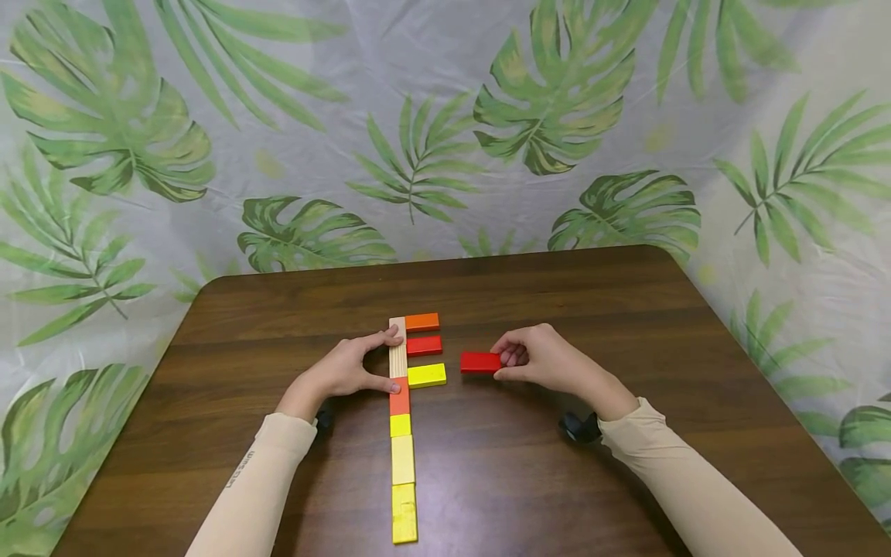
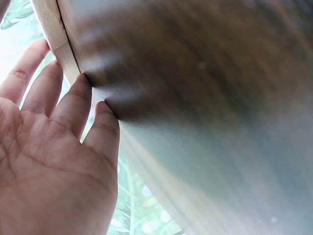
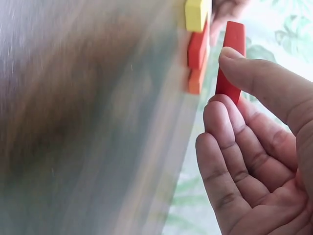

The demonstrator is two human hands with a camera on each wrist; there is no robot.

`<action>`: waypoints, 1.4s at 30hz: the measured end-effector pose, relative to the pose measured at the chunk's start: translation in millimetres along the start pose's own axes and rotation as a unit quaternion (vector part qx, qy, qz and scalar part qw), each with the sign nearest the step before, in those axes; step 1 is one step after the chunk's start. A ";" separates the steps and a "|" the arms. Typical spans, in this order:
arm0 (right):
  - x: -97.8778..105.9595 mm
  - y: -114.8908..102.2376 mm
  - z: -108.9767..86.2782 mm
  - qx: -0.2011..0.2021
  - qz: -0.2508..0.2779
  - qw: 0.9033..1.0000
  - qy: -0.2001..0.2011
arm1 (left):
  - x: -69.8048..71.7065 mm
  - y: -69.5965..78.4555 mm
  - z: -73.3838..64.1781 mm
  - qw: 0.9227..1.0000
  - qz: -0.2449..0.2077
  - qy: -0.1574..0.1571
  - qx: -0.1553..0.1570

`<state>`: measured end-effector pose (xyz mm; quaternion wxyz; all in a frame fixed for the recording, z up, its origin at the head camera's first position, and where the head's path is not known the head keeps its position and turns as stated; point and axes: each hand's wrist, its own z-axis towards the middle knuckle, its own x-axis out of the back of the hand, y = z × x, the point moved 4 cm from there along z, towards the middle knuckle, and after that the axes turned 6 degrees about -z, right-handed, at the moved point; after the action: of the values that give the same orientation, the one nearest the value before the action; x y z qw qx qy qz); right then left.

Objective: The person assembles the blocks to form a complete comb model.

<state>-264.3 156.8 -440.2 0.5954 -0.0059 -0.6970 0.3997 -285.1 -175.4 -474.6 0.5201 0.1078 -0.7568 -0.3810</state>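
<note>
A column of flat wooden blocks runs toward me along the table, with a plain wood block (image 1: 397,362) near its far end and an orange-red block (image 1: 400,404) below that. My left hand (image 1: 341,370) lies along the column's left side, fingertips against the plain wood and thumb on the orange-red block. Between thumb and fingers, my right hand (image 1: 550,360) pinches a red block (image 1: 479,362), also plain in the right wrist view. Jutting right from the column are an orange block (image 1: 422,322), a second red block (image 1: 425,345) and a yellow block (image 1: 427,376).
Nearer me the column continues with a small yellow block (image 1: 400,425), a pale yellow block (image 1: 402,459) and a longer yellow block (image 1: 404,514). All lie on a dark wooden table (image 1: 543,472). Behind its far edge hangs a leaf-patterned cloth (image 1: 431,70).
</note>
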 end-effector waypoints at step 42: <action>-65.1 -53.8 22.7 0.026 -0.016 0.997 -0.072 | -0.7 0.7 0.4 1.000 -0.001 0.000 0.009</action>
<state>-239.1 76.2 -463.0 0.5499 0.0493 -0.7271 0.4080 -285.0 -174.3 -474.7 0.5189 0.1138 -0.7600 -0.3745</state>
